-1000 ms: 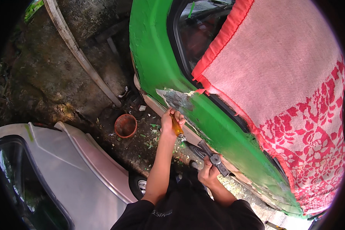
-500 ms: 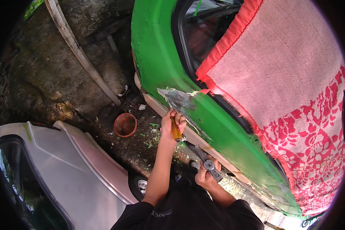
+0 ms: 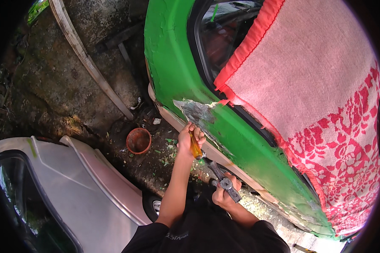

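Note:
My left hand (image 3: pixel 190 139) is closed round a screwdriver by its translucent amber handle (image 3: pixel 195 145). Its blade is hidden behind my fingers, on the side of the green car body (image 3: pixel 257 149). Just above that hand, a patch of bare grey metal (image 3: pixel 198 113) with ragged paint edges shows on the panel. My right hand (image 3: pixel 224 196) grips a dark metal hammer (image 3: pixel 226 184); its handle is mostly hidden under the head. One end of the head is at the butt of the screwdriver handle; whether they touch I cannot tell.
A pink and red patterned towel (image 3: pixel 308 71) covers the car's window area on the right. At lower left stands a silver car (image 3: pixel 84 177). A reddish-brown pot (image 3: pixel 138 141) sits on the ground beside scattered paint chips (image 3: pixel 166 154). A long curved strip (image 3: pixel 88 59) lies at upper left.
My right hand has brought the hammer up and left, so its head is now close against the screwdriver's butt. My left hand has stayed almost in place.

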`<action>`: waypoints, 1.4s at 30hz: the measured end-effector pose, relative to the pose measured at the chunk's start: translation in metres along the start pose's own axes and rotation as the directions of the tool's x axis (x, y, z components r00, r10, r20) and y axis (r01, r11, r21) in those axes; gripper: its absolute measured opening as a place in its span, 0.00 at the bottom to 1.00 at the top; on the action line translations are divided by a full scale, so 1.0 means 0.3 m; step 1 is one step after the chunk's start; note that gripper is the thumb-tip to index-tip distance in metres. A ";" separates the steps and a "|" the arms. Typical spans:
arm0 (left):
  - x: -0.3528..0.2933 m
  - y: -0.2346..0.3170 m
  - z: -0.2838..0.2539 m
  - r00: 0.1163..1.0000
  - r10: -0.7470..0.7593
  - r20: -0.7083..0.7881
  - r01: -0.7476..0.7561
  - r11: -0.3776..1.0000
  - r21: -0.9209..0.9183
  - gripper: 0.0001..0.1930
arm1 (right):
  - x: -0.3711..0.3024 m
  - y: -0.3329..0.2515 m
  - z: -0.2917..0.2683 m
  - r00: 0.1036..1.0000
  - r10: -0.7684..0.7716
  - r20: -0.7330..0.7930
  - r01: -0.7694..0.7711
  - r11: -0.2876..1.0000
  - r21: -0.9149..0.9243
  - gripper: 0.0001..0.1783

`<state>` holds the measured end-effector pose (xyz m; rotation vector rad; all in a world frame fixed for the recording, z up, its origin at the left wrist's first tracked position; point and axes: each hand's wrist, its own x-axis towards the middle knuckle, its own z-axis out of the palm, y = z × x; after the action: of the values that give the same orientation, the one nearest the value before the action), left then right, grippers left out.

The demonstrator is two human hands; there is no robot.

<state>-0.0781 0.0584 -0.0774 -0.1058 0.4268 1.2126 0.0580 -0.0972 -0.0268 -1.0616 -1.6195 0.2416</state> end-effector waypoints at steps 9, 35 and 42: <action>0.010 0.055 0.016 1.000 0.001 0.003 -0.001 1.000 -0.015 0.19 | -0.003 0.022 0.026 0.986 0.143 0.085 -0.147 0.988 0.049 0.05; 0.037 0.050 0.030 0.999 0.042 0.013 -0.041 0.997 -0.071 0.18 | 0.011 0.038 0.007 0.992 -0.080 -0.094 0.082 0.996 0.017 0.07; 0.044 0.057 0.025 0.998 0.049 0.044 -0.047 0.998 -0.040 0.18 | 0.027 0.062 0.057 0.975 0.174 0.140 -0.153 0.977 -0.148 0.05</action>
<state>-0.0882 0.0784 -0.0730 -0.1020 0.3682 1.2688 0.0530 -0.0744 -0.0392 -1.3113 -1.7048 0.3316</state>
